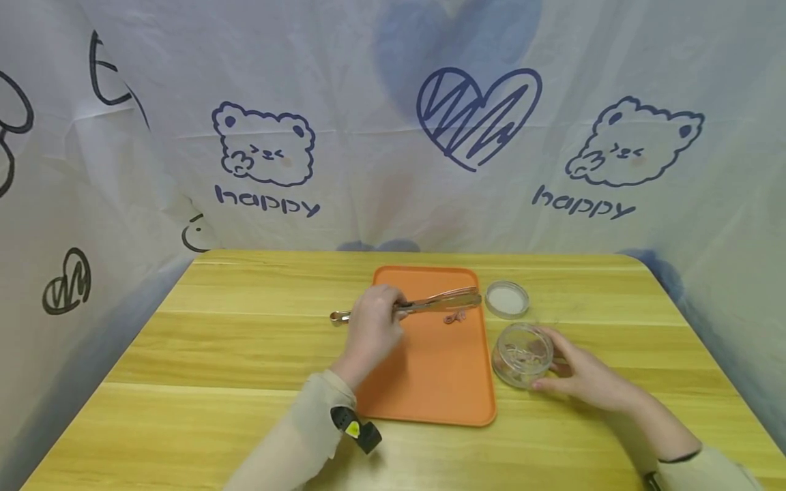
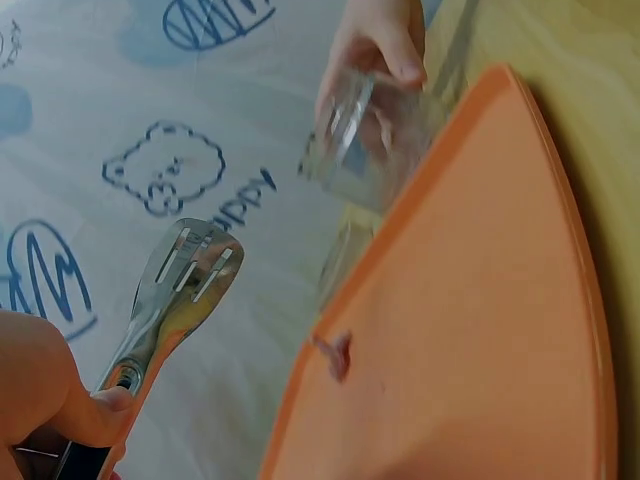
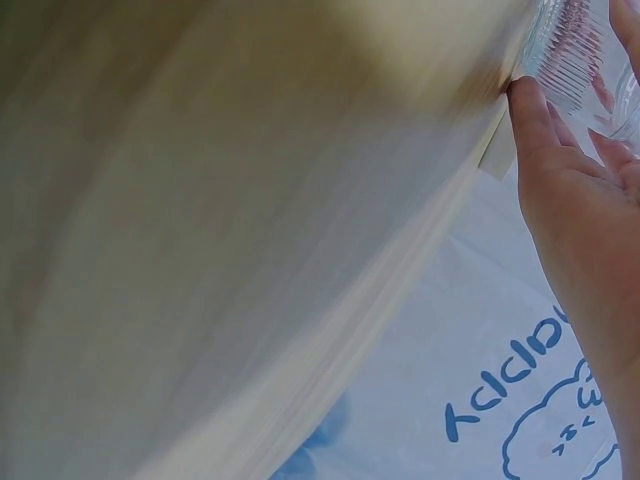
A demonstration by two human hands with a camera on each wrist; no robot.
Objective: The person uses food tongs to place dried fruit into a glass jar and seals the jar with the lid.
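My left hand point(image 1: 374, 327) grips metal tongs point(image 2: 190, 275) with slotted heads, held over the upper part of an orange tray point(image 1: 430, 382). The two heads lie close to each other with nothing visible between them. Below them, near the tray's right side, lies a small pinkish, twisted piece point(image 1: 455, 317). To the right of the tray, my right hand point(image 1: 583, 375) holds a clear round jar point(image 1: 523, 354), thumb on the near side and fingers round the far side. Through its wall show several pinkish pieces inside.
A round clear-rimmed lid point(image 1: 507, 299) lies behind the jar, beside the tray's upper right edge. All stands on a yellow wood-grain table point(image 1: 245, 307). A white cloth point(image 1: 368, 170) with drawn hearts and bears hangs behind the table and along its sides.
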